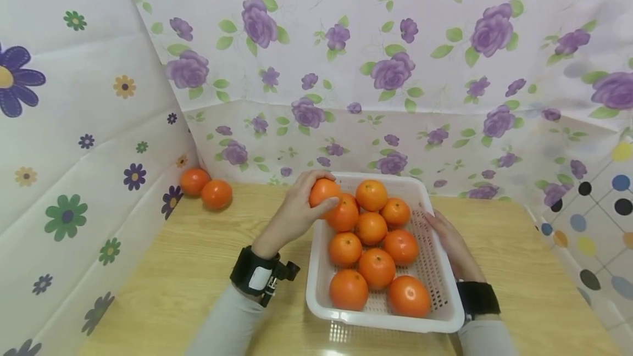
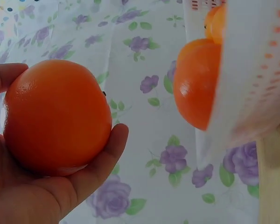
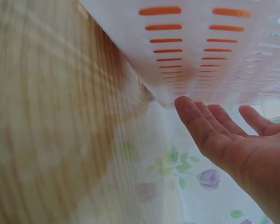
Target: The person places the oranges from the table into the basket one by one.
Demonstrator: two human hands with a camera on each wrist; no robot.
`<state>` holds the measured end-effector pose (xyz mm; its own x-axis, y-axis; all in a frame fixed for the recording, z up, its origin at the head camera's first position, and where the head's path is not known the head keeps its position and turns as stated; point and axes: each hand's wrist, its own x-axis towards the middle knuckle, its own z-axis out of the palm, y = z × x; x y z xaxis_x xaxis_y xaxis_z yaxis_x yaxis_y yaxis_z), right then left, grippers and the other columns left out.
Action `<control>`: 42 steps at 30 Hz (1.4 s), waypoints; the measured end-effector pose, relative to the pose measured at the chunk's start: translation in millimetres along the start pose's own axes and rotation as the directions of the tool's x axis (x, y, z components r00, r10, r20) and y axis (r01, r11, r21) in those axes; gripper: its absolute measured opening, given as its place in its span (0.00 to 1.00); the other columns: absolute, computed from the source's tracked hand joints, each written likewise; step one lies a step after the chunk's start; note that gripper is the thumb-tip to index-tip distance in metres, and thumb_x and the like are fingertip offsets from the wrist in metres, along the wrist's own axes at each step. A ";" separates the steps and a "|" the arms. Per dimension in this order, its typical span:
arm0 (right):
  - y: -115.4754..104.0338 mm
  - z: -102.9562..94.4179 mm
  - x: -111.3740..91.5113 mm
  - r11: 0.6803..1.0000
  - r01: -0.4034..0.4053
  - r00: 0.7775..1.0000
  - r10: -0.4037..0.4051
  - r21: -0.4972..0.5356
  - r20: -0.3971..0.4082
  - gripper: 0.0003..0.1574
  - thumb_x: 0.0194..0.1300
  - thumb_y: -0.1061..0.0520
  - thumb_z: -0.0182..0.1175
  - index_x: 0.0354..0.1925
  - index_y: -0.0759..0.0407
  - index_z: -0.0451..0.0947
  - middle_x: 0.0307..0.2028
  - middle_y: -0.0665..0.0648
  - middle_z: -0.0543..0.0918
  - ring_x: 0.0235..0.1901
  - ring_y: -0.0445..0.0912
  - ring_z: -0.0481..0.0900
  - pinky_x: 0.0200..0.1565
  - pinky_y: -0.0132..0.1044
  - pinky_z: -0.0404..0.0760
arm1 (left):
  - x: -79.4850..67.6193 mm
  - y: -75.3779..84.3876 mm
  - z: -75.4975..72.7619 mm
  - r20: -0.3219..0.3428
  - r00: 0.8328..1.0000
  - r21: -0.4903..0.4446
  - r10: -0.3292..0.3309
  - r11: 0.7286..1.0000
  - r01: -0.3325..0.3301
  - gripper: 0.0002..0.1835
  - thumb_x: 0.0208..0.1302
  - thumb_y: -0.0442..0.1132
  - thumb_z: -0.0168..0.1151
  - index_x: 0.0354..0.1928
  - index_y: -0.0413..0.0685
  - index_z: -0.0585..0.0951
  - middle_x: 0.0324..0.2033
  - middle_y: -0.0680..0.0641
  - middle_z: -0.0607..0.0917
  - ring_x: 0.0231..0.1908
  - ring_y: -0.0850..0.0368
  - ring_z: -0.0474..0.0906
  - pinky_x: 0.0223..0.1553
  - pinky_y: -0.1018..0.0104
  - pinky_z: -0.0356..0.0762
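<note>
My left hand (image 1: 296,214) grips an orange (image 1: 323,191) over the far left corner of a white plastic basket (image 1: 386,320). In the left wrist view, fingers and thumb curve around this smooth, shiny orange (image 2: 56,116), apart from the basket wall (image 2: 252,93). Several more oranges (image 1: 377,268) lie inside the basket. On the basket's right side is my right hand (image 1: 452,243), its fingertips against the outer wall. The right wrist view has its fingers (image 3: 200,123) fairly straight beneath the slotted side (image 3: 191,60).
Two oranges (image 1: 216,194) lie together at the table's far left corner. The wooden table (image 1: 198,268) meets a floral cloth (image 1: 346,70) at the back. Flower-print sheeting (image 1: 99,180) borders the left, and a dotted sheet (image 1: 593,235) the right.
</note>
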<state>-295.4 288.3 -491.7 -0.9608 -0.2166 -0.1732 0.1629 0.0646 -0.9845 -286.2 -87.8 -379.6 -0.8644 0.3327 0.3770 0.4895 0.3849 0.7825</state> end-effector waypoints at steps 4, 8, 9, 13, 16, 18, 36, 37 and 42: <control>0.8 0.3 0.7 1.000 -0.003 1.000 0.003 0.004 -0.001 0.45 0.81 0.30 0.40 0.84 0.37 0.37 0.76 0.69 0.60 0.57 0.50 0.79 0.54 0.60 0.82 | 5.5 11.2 6.3 0.059 0.998 0.008 0.005 1.000 -0.006 0.22 0.73 0.48 0.66 0.63 0.51 0.74 0.66 0.42 0.69 0.57 0.46 0.75 0.54 0.50 0.81; 0.9 -0.2 -0.1 1.000 0.001 1.000 -0.001 0.003 0.008 0.44 0.82 0.31 0.39 0.84 0.38 0.37 0.75 0.70 0.60 0.56 0.50 0.80 0.53 0.61 0.82 | 10.0 21.9 11.9 0.109 0.994 0.018 -0.007 1.000 0.005 0.22 0.74 0.50 0.64 0.64 0.53 0.73 0.65 0.43 0.69 0.55 0.47 0.76 0.53 0.51 0.81; 0.7 -0.3 -0.2 1.000 0.004 1.000 -0.004 0.001 0.011 0.44 0.82 0.31 0.39 0.84 0.39 0.37 0.75 0.71 0.61 0.56 0.49 0.81 0.53 0.62 0.82 | 11.2 24.5 12.9 0.121 0.993 0.017 -0.007 1.000 0.005 0.23 0.74 0.51 0.64 0.64 0.52 0.73 0.66 0.44 0.69 0.55 0.48 0.76 0.53 0.52 0.81; -0.7 0.4 0.0 1.000 0.019 1.000 -0.019 -0.003 0.019 0.44 0.82 0.32 0.38 0.84 0.40 0.38 0.74 0.71 0.61 0.55 0.48 0.81 0.53 0.61 0.82 | 16.1 33.1 19.1 0.162 0.987 0.017 -0.011 1.000 0.008 0.23 0.75 0.53 0.63 0.65 0.54 0.72 0.66 0.45 0.69 0.56 0.49 0.74 0.54 0.52 0.80; -1.1 0.7 0.0 1.000 0.022 1.000 -0.022 -0.003 0.021 0.44 0.82 0.32 0.38 0.85 0.40 0.37 0.75 0.71 0.61 0.56 0.48 0.80 0.54 0.61 0.82 | 19.3 37.2 26.2 0.197 0.980 0.027 -0.003 1.000 -0.003 0.24 0.75 0.53 0.63 0.65 0.54 0.72 0.65 0.44 0.69 0.58 0.48 0.72 0.56 0.53 0.79; -1.4 0.8 -0.2 1.000 0.018 1.000 -0.018 -0.002 0.023 0.44 0.82 0.32 0.38 0.85 0.39 0.37 0.75 0.71 0.60 0.56 0.49 0.80 0.54 0.62 0.82 | 21.0 39.1 30.9 0.221 0.975 0.041 0.003 0.999 -0.012 0.23 0.75 0.53 0.62 0.65 0.54 0.71 0.64 0.43 0.69 0.58 0.49 0.71 0.57 0.54 0.77; -0.5 1.4 -0.9 1.000 0.024 1.000 -0.024 0.005 0.010 0.44 0.82 0.32 0.39 0.84 0.43 0.39 0.74 0.72 0.62 0.55 0.47 0.81 0.54 0.60 0.82 | 33.7 41.1 57.9 0.341 0.939 0.209 -0.051 0.978 -0.023 0.25 0.75 0.60 0.58 0.66 0.61 0.70 0.69 0.45 0.69 0.59 0.48 0.74 0.62 0.52 0.75; -0.6 1.5 -0.9 1.000 0.024 1.000 -0.024 0.002 0.008 0.44 0.82 0.32 0.39 0.84 0.43 0.39 0.74 0.72 0.62 0.55 0.47 0.81 0.54 0.60 0.82 | 34.4 40.9 58.4 0.341 0.939 0.214 -0.054 0.977 -0.021 0.24 0.75 0.59 0.58 0.66 0.61 0.70 0.69 0.44 0.69 0.59 0.48 0.74 0.62 0.51 0.75; -1.0 0.4 -0.5 1.000 0.027 1.000 -0.027 -0.009 0.013 0.44 0.82 0.31 0.39 0.85 0.41 0.38 0.75 0.71 0.61 0.57 0.49 0.79 0.55 0.62 0.81 | 38.5 41.6 61.8 0.346 0.936 0.245 -0.066 0.969 -0.022 0.24 0.75 0.57 0.59 0.66 0.61 0.70 0.68 0.44 0.69 0.57 0.50 0.75 0.61 0.52 0.75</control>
<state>-295.0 288.0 -490.6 -0.9618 -0.2309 -0.1470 0.1348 0.0679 -0.9885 -291.9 -5.8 -363.1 -0.8013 0.5840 0.1298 0.5220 0.5766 0.6285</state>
